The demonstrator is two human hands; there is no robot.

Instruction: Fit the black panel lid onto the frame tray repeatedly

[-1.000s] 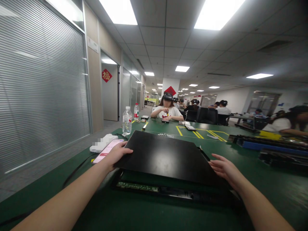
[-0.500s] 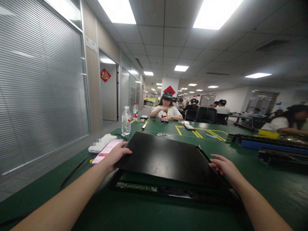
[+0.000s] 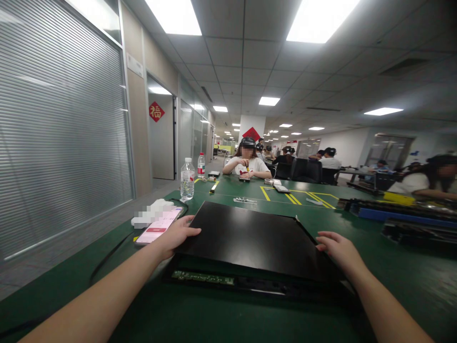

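A flat black screen panel (image 3: pixel 246 236) lies tilted over a black frame (image 3: pixel 285 289), its near edge raised off the frame. My left hand (image 3: pixel 180 234) grips the panel's left edge, thumb on top and the other fingers underneath, partly hidden. At the right edge, my right hand (image 3: pixel 335 248) has its fingers curled around the side of the panel; their tips are partly out of sight. A green circuit board (image 3: pixel 203 277) shows inside the near side of the frame, below the panel.
Left of the panel lie a lit phone (image 3: pixel 159 228), a white object (image 3: pixel 152 213) and a black cable (image 3: pixel 110 255). Two bottles (image 3: pixel 187 181) stand beyond. Small metal pieces (image 3: pixel 244 200) lie past the panel. Dark long parts (image 3: pixel 400 216) sit at right. A co-worker (image 3: pixel 247 164) sits opposite.
The panel has come down a little at its far edge and shifted slightly right. Both my hands have moved with it, a little to the right.
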